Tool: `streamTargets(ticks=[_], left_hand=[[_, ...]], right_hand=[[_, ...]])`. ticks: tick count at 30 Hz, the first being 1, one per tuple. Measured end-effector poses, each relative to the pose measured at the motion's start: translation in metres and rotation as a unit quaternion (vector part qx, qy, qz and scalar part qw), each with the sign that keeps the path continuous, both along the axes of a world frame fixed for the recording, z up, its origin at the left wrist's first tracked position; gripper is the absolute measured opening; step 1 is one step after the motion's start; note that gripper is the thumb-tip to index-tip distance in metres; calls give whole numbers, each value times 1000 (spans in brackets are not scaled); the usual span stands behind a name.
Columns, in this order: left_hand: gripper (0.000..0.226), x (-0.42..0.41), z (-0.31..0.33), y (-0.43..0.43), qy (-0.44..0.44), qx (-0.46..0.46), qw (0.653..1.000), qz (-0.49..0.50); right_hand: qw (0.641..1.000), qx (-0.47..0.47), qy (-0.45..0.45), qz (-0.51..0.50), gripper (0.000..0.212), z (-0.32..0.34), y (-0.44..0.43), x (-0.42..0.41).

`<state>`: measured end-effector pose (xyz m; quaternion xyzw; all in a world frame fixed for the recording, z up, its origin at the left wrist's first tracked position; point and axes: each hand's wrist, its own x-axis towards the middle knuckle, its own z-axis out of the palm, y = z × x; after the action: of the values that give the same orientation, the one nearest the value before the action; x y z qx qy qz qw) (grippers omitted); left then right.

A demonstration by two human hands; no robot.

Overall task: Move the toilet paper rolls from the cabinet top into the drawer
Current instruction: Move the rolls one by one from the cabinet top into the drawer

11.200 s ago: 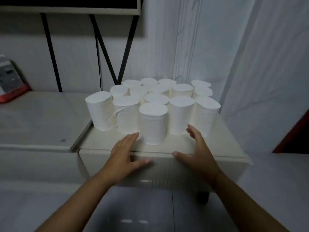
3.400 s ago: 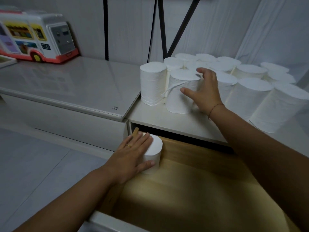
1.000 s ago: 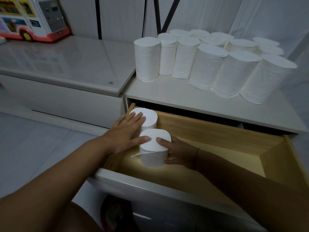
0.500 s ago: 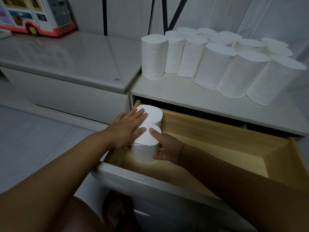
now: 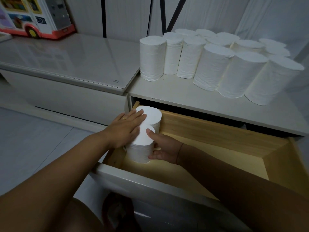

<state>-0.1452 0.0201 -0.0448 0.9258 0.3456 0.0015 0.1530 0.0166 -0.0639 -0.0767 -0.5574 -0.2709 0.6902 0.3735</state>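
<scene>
The wooden drawer (image 5: 217,131) stands pulled out under the cabinet top (image 5: 192,101). Two white toilet paper rolls stand upright in its left corner, the back roll (image 5: 153,115) against the drawer's rear wall and the front roll (image 5: 140,151) touching it. My left hand (image 5: 124,129) lies flat with straight fingers across the tops of both rolls. My right hand (image 5: 163,150) grips the front roll's right side, thumb on its top edge. Several more rolls (image 5: 212,66) stand packed together on the cabinet top.
A lower white cabinet with a glossy top (image 5: 71,59) adjoins on the left, carrying a toy bus (image 5: 33,17). Black metal legs (image 5: 103,15) rise against the wall behind. The drawer's white front panel (image 5: 150,183) is nearest me. Pale floor lies to the left.
My right hand has pushed the front roll left and back until it touches the back roll. My left hand stays flat on the tops of both rolls.
</scene>
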Motion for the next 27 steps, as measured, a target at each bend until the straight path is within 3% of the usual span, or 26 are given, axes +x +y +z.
streamTargets(ticks=[2,5,8,10,14,17,19,24,27], left_hand=[[52,-1,0,0,3,1,1000,1],[52,-2,1,-1,5,-1,1000,0],[52,-1,0,-1,-1,2,1000,3],[52,1,0,0,-7,6,1000,9],[55,4,-2,1,-2,6,1000,9],[57,8,-2,1,2,8,1000,5],[58,11,-2,2,4,12,1000,1],[59,22,6,3,-2,26,1000,-12],[59,32,8,2,3,37,999,-29]], right_hand=[[1000,0,-19,4,67,1,1,2],[988,49,-147,6,60,6,3,6],[915,196,-347,-61,40,9,8,14],[868,250,-423,-67,53,10,12,23],[839,289,-457,65,59,7,12,29],[829,290,-471,88,57,7,13,33],[802,308,-507,78,54,16,18,39],[739,400,-525,-136,43,68,30,79],[687,377,-553,-283,46,95,33,121]])
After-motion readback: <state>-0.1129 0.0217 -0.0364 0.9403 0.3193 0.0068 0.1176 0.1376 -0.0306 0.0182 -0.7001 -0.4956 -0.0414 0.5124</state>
